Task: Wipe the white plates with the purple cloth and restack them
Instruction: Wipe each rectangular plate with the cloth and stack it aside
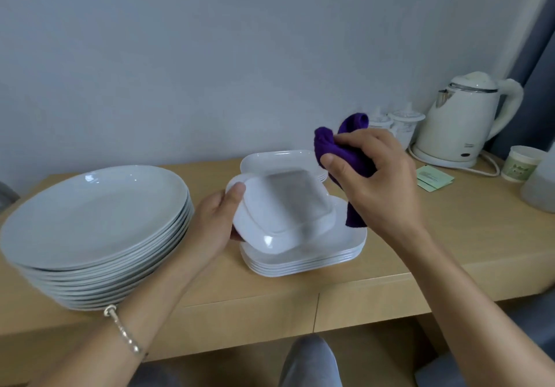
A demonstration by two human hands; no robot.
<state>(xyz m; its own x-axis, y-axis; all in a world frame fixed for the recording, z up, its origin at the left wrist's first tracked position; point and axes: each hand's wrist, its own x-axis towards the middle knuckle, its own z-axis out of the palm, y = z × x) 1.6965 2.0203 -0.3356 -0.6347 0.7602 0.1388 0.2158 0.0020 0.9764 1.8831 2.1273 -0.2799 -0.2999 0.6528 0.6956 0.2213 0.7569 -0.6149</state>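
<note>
We hold one square plate [283,209] in the air, tilted, directly above the near stack of square plates [303,254] on the wooden table [390,254]. Its underside, with the raised foot ring, faces up and toward us; its eating face points down and away. The plate is nearly square, so it has no marked long axis; one corner points down toward us, the opposite corner up toward the wall.

Our left hand [216,224] grips the plate by its left rim, thumb on the underside, fingers hidden beneath. Our right hand [372,173] is clenched around the bunched purple cloth [342,152], which sits just beside the plate's upper right edge; whether it touches the plate we cannot tell.

To wipe well, we judge it best to press the cloth flat, sweep across the foot ring to the rim, and keep the left grip firm.

A second square stack [279,158] lies behind, a stack of round plates [96,227] to the left, and a kettle [462,119] to the far right.
</note>
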